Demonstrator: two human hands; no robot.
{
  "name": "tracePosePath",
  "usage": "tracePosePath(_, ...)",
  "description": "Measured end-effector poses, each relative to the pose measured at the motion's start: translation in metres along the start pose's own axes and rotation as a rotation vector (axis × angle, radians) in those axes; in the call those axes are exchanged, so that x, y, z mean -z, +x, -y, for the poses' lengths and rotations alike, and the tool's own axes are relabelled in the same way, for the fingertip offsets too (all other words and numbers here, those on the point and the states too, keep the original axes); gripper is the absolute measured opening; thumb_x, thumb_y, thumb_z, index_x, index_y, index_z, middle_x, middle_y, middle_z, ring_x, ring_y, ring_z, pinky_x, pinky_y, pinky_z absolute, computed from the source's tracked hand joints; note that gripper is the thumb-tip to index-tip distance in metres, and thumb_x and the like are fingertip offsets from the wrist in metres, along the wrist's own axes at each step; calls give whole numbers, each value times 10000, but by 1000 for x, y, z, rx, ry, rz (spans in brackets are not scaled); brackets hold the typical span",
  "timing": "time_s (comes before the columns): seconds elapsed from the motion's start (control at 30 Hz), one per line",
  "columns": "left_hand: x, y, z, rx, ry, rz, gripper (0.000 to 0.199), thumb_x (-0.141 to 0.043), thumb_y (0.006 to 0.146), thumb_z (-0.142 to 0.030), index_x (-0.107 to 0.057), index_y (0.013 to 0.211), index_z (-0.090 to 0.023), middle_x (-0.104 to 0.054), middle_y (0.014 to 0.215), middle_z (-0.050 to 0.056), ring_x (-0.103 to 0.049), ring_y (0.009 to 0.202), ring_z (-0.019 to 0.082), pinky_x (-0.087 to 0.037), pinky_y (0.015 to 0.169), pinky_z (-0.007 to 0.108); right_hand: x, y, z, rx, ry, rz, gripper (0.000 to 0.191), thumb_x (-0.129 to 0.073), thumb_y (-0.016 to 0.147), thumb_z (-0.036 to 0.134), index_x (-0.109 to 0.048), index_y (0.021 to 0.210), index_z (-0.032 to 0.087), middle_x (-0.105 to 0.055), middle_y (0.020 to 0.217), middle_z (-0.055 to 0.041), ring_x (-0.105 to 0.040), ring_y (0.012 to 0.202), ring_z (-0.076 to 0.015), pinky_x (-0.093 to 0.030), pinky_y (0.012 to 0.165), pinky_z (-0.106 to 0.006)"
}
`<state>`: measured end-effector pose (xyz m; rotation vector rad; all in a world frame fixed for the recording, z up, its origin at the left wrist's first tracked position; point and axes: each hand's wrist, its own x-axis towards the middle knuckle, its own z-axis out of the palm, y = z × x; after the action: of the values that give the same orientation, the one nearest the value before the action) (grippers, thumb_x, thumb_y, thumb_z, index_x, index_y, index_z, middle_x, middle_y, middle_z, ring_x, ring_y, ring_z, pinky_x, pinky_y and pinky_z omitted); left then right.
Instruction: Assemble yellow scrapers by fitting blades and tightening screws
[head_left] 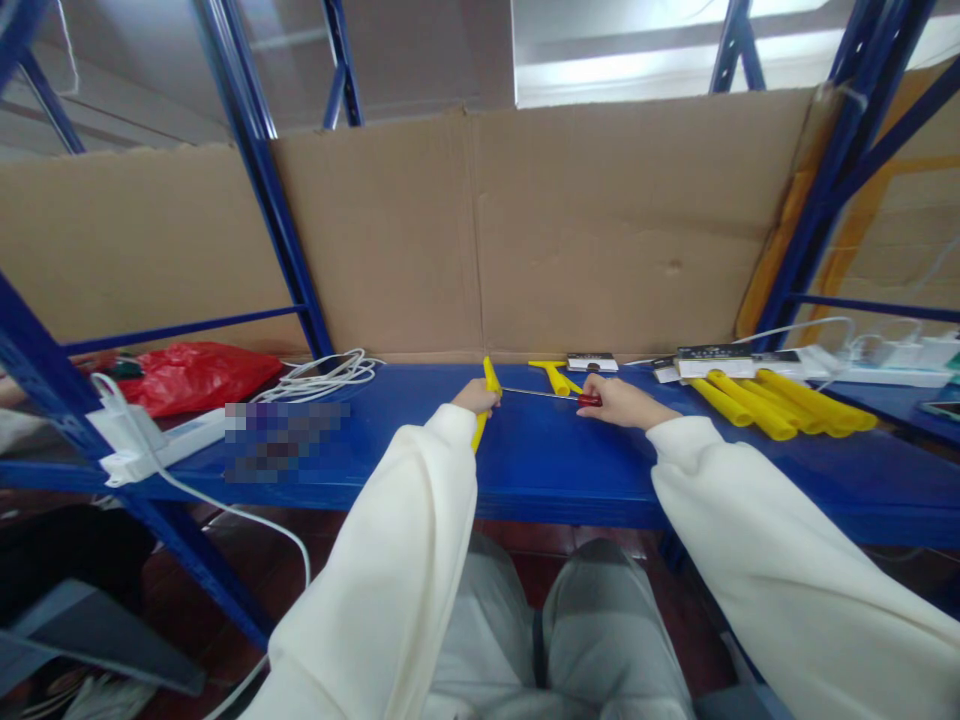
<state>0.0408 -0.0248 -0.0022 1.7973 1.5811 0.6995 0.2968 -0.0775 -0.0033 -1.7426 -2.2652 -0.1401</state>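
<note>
My left hand is closed around a yellow plastic piece, whose handle-like end sticks out below my fingers. In my right hand is a screwdriver with a red handle, held level. Its long thin shaft points left, and the tip meets or nearly meets the yellow piece; the exact contact is too small to make out. Just behind the shaft lies another yellow T-shaped piece, beside a small black and white box.
Several yellow tubes lie at the right by black and white boxes. Coiled white cable, a red plastic bag and a white power strip are at the left. Cardboard backs the blue shelf between blue posts.
</note>
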Motion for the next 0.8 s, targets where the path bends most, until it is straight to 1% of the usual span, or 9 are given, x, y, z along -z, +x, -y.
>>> tracePosePath(0.1,0,1,1,0,-11,1,172,-522,792,-4,-594,717,-141,-434,413,-70,-431,374,89,-358,448,200,-1,0,-2,2,-25,-28,157,-653,840,304,-583,954,222,-708,798,-38,-645,677,-185,-418,601,-252)
tracePosePath(0.2,0,1,1,-7,-14,2,181,-513,789,-5,-600,704,-139,-439,415,-65,-445,387,95,-370,457,203,-2,0,-4,15,-63,-45,121,-609,872,320,-589,943,225,-710,812,-48,-647,696,-189,-414,612,-257)
tracePosePath(0.3,0,0,1,-9,-22,-10,173,-513,787,-16,-611,708,-135,-465,437,-58,-460,397,96,-387,471,207,-1,0,-3,25,-70,-7,128,-566,903,334,-605,942,218,-720,854,-64,-657,741,-195,-416,632,-258)
tracePosePath(0.43,0,-1,0,1,-45,-24,148,-533,777,-25,-623,724,-129,-566,521,-33,-466,394,83,-396,467,204,1,0,0,-16,-54,60,156,-537,923,319,-627,979,204,-729,906,-86,-670,793,-208,-429,672,-263)
tracePosePath(0.63,-1,-1,-2,15,-66,-9,149,-530,801,-50,-664,833,-107,-691,683,20,-461,384,65,-377,421,188,2,2,-2,-30,-7,94,222,-494,941,312,-665,992,181,-733,951,-111,-672,839,-221,-449,728,-274)
tracePosePath(0.8,-2,-3,-4,64,-96,0,169,-517,839,-66,-658,927,-95,-678,656,20,-469,381,72,-386,425,193,-2,6,-15,-42,-15,96,217,-519,926,315,-687,925,178,-733,895,-103,-659,781,-211,-445,686,-277)
